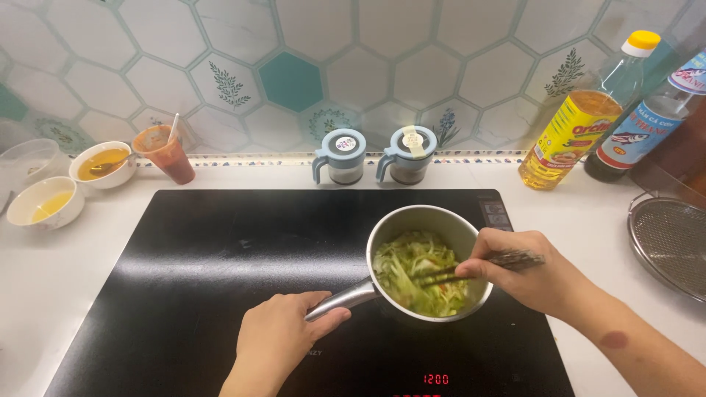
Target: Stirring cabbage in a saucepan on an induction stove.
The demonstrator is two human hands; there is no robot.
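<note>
We count one saucepan (pixel 429 262), two bottles (pixel 581 117) at two o'clock, two lidded jars (pixel 340 156) at twelve, two small bowls (pixel 45 204) at ten — and one strainer (pixel 671 239).

Up past your left hand (pixel 283 332) you've got two little bowls of yellow liquid (pixel 45 204) and a cup of red sauce (pixel 166 154). Two blue-lidded jars (pixel 375 156) sit beyond the hob, oil bottles (pixel 588 117) and a mesh strainer (pixel 671 242) off your right hand (pixel 526 268).
</note>
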